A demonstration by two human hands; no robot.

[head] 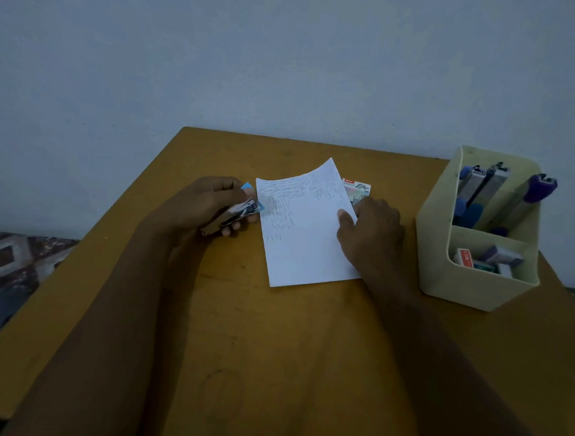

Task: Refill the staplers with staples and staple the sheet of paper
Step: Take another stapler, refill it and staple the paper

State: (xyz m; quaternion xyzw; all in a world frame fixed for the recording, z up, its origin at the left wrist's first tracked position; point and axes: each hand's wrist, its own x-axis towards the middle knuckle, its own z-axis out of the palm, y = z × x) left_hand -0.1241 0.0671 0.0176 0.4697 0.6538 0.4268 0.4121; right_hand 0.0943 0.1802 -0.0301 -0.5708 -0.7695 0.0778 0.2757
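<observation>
A white sheet of paper (307, 231) covered with rows of staples lies on the brown table (275, 348). My left hand (208, 202) grips a small blue and metal stapler (237, 211), whose jaws sit at the sheet's left edge. My right hand (370, 230) rests on the sheet's right edge, thumb pressing on the paper. A box of staples (357, 187) lies just behind the right hand, partly hidden by the sheet.
A cream organiser (472, 289) stands at the right, with several staplers (495, 192) upright in its back compartment and small staple boxes (487, 259) in the front one. A wall runs behind the table. Patterned fabric (17, 260) shows past the left edge.
</observation>
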